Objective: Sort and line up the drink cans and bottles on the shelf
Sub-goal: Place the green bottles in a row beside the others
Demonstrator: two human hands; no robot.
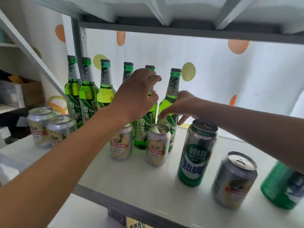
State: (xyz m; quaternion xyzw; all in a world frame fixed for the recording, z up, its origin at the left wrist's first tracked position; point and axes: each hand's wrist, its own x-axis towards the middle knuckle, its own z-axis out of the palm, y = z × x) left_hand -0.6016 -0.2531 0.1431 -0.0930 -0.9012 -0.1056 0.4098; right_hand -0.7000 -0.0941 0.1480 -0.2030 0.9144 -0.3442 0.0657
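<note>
Take the tall green can (198,153) as your landmark. Far to its left, two silver cans (49,127) stand together at the shelf (148,183) edge, and behind them three green bottles (87,94) already form a neat back row. Your left hand (138,94) reaches between that row and the landmark, fingers spread loosely around the fifth bottle (145,129), apparently not yet gripping it. Just behind the landmark, your right hand (182,106) is open, fingertips touching the sixth bottle (170,102). Two more silver cans (139,143) stand just left of the landmark; right of it a grey can (234,180) and another green can (283,186) remain scattered. Bottles look nearly done; the cans are still unsorted.
</note>
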